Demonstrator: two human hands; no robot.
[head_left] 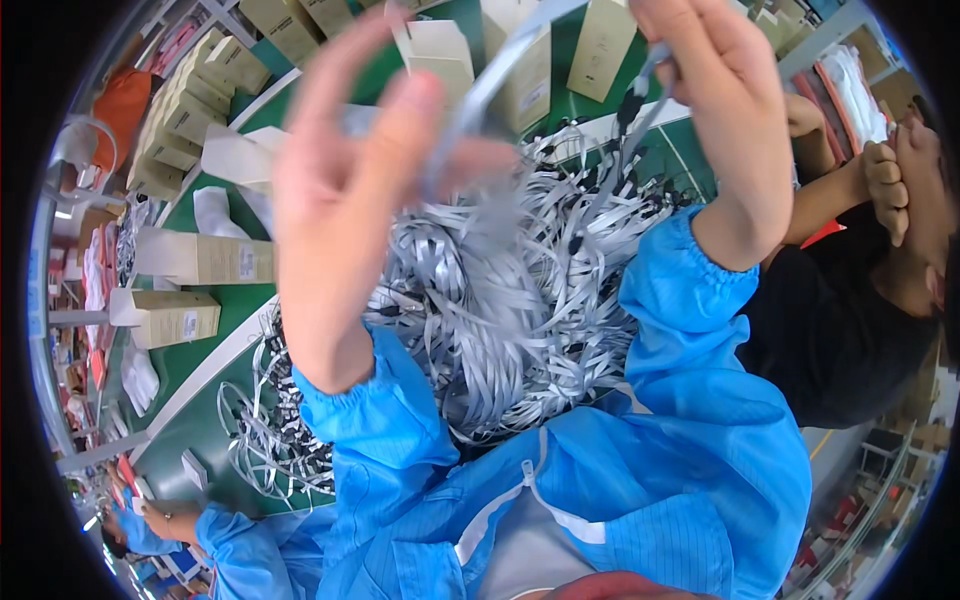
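Note:
My right hand (712, 60) is raised at the upper right, its fingers closed on a grey flat cable. Black connectors (632, 105) dangle just beside those fingers. Smeared by motion, my left hand (350, 165) is up at the upper left with its fingers spread apart. A grey cable strand (490, 82) slants past its fingers toward the top edge; whether they touch it I cannot tell. Below both hands lies a big tangled heap of grey flat cables (500, 330) with black ends, partly hidden by my left hand and forearms.
Open cardboard boxes (215, 258) stand on the green table (195, 385) at the left and far side. More black-ended cables (285, 430) lie left of the heap. A person in black (840, 310) is close at my right; another person's blue sleeve (240, 540) shows at the lower left.

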